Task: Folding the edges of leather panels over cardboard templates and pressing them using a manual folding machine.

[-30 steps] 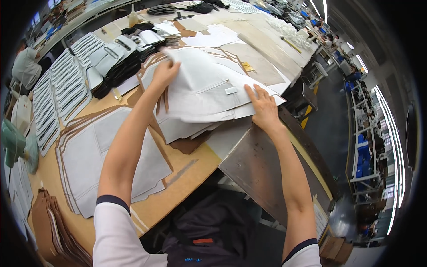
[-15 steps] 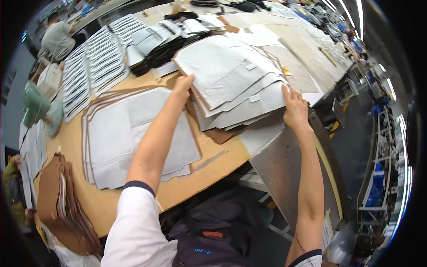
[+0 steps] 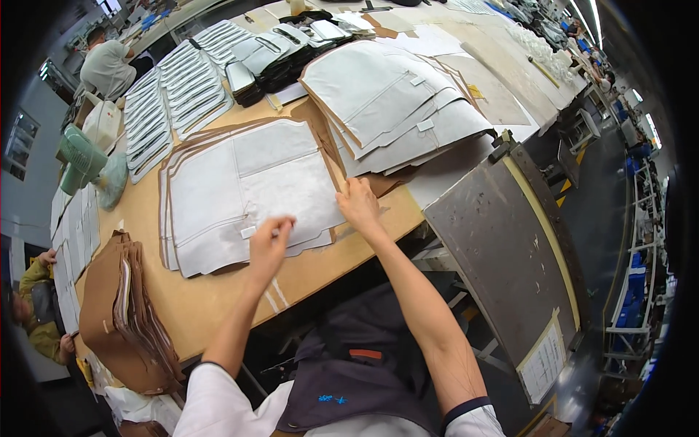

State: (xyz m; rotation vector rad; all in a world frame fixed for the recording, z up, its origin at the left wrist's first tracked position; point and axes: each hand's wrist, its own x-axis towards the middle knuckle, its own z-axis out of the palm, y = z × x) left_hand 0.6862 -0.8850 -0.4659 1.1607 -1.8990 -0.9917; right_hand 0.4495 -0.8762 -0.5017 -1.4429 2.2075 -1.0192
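Observation:
A stack of flat white-faced panels with brown edges [image 3: 204, 189] lies before me on the tan table. Over its near part is my left hand [image 3: 268, 251], fingers curled into a pinch and slightly blurred; whatever they hold, if anything, is too small to make out. My right hand [image 3: 359, 206] is at the stack's right edge, its fingers closed on the border of the top panel. Near the left hand, a small white tag [image 3: 248, 232] sits on that panel. Farther right, a second, overlapping stack of similar panels [image 3: 378, 95] lies untouched by either hand.
Folded brown pieces [image 3: 120, 313] hang over the table's left front edge. Beyond them stand a green fan [image 3: 81, 156] and rows of slotted pale pieces [image 3: 189, 87]. A grey metal board [image 3: 502, 247] adjoins on the right. Other people work at the left.
Both hands have left the right-hand stack and come back toward me to the left-hand stack. My right hand has moved left onto its edge. The whole view has shifted slightly.

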